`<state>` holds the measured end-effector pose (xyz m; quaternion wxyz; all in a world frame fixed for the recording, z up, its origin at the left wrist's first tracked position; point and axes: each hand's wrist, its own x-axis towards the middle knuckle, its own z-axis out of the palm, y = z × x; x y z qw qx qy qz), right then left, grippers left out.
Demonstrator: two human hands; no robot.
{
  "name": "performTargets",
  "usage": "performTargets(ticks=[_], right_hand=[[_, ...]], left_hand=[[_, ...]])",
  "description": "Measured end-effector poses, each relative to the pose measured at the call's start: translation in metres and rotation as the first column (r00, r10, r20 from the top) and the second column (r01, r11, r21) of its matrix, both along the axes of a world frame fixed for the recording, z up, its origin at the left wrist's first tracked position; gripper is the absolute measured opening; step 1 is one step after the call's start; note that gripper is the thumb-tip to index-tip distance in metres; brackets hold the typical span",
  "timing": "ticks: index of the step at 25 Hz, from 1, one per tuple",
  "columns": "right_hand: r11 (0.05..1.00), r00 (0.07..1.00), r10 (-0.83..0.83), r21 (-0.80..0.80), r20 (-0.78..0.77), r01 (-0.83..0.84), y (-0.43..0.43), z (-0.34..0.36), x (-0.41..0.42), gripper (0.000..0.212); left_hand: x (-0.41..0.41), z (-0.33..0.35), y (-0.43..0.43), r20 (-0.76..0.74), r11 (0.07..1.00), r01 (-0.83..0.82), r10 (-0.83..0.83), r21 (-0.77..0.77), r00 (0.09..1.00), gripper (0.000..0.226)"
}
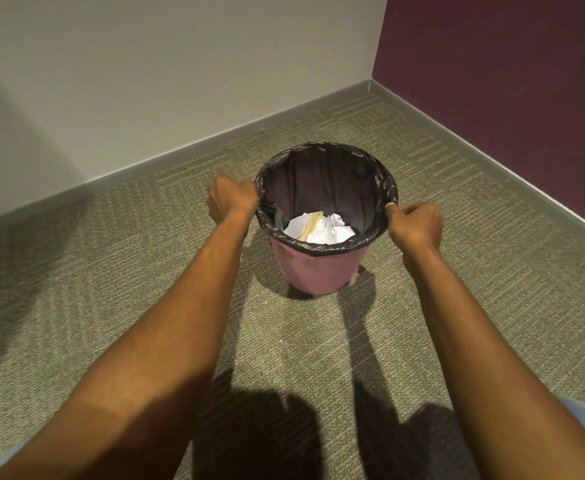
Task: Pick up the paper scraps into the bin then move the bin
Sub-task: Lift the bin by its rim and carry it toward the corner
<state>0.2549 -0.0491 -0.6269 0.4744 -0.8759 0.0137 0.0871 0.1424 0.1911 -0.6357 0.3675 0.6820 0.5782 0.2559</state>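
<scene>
A pink bin [315, 270] lined with a black plastic bag stands on the carpet in the middle of the view. White crumpled paper scraps [329, 232] and a tan strip lie at its bottom. My left hand [232, 199] is closed on the left side of the bin's rim. On the opposite side, my right hand [417, 225] pinches the rim with its fingers curled. Both arms stretch forward from the bottom of the view.
Green-grey carpet [111, 271] covers the floor. A pale wall [145, 81] with a grey skirting runs behind the bin, and a dark purple wall [509, 81] meets it at a corner on the right.
</scene>
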Motion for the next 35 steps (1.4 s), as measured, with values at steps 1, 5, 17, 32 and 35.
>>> performTargets(ticks=[1,5,17,32,35], right_hand=[[1.000,0.999,0.018,-0.005,-0.038,-0.019,0.001,-0.002,0.002,0.038],[0.994,0.992,0.071,0.089,-0.108,-0.061,0.004,-0.006,0.013,0.037],[0.989,0.970,0.085,0.138,-0.229,-0.054,-0.004,0.029,0.007,0.019],[0.991,0.945,0.107,0.111,-0.310,-0.076,-0.064,0.333,-0.061,0.025],[0.990,0.941,0.122,0.111,-0.316,-0.091,-0.075,0.398,-0.069,0.023]], left_hand=[[-0.003,-0.003,-0.002,0.016,0.996,0.005,-0.003,-0.084,1.000,0.023],[-0.006,-0.016,-0.003,0.184,0.965,0.095,-0.050,-0.245,0.982,0.030],[-0.032,0.023,-0.011,0.226,0.923,0.153,-0.075,-0.352,0.971,0.004],[-0.109,0.345,-0.063,0.198,0.867,0.185,-0.102,-0.463,0.975,0.011],[-0.120,0.409,-0.073,0.185,0.859,0.190,-0.114,-0.475,0.976,0.013]])
